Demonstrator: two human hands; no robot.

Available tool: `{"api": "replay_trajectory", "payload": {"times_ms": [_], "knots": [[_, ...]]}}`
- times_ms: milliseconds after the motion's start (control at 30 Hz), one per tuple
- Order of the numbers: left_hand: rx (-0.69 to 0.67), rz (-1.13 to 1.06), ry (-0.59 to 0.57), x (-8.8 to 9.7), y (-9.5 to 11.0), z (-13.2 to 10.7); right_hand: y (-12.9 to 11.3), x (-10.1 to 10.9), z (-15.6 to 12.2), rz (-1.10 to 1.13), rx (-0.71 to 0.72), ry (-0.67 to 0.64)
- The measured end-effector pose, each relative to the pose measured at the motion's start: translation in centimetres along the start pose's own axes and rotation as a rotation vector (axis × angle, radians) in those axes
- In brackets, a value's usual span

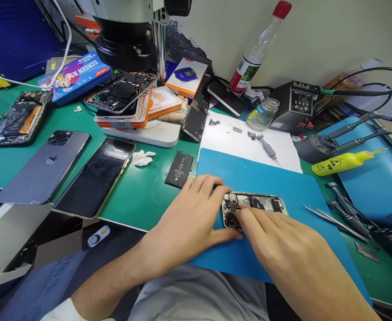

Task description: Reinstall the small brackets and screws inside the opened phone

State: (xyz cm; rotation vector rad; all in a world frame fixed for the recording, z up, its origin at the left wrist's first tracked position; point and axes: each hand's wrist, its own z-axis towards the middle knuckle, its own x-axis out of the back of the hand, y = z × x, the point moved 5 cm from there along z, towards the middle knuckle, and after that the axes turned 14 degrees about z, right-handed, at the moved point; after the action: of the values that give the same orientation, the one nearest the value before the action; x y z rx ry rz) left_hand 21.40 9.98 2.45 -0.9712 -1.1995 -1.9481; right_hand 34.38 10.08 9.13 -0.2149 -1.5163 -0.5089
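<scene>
An opened phone frame [263, 203] with bare circuitry lies on a blue work mat [276, 174]. My left hand [189, 218] curls around the frame's left end, with the fingers on its top edge and the thumb under its lower corner. My right hand [276, 240] comes in from the lower right. Its fingertips press on the parts inside the left end of the frame, and I cannot tell whether they hold anything small.
A loose battery [179, 170], two flat phones [94, 178] [45, 166] and a white wipe [143, 157] lie to the left. Behind are a screwdriver [267, 149] on white paper, a glass jar [263, 113], a soldering station [294, 104], a yellow bottle [341, 162] and a microscope [129, 35]. Tweezers [332, 220] lie right.
</scene>
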Motion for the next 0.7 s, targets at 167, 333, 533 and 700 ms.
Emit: {"api": "replay_trajectory", "payload": {"times_ms": [167, 333, 533, 700], "knots": [[0.005, -0.018, -0.011, -0.05, 0.0, -0.02, -0.76, 0.04, 0.2, -0.057, 0.03, 0.023], [0.001, -0.009, -0.02, -0.05, 0.03, -0.04, -0.97, -0.26, -0.11, -0.067, 0.027, 0.038], [-0.012, -0.002, -0.023, -0.12, -0.03, -0.07, -0.88, -0.55, -0.19, -0.047, 0.035, 0.01], [-0.019, -0.017, -0.021, -0.17, -0.09, -0.02, -0.87, -0.67, -0.17, -0.048, 0.017, 0.022]]}}
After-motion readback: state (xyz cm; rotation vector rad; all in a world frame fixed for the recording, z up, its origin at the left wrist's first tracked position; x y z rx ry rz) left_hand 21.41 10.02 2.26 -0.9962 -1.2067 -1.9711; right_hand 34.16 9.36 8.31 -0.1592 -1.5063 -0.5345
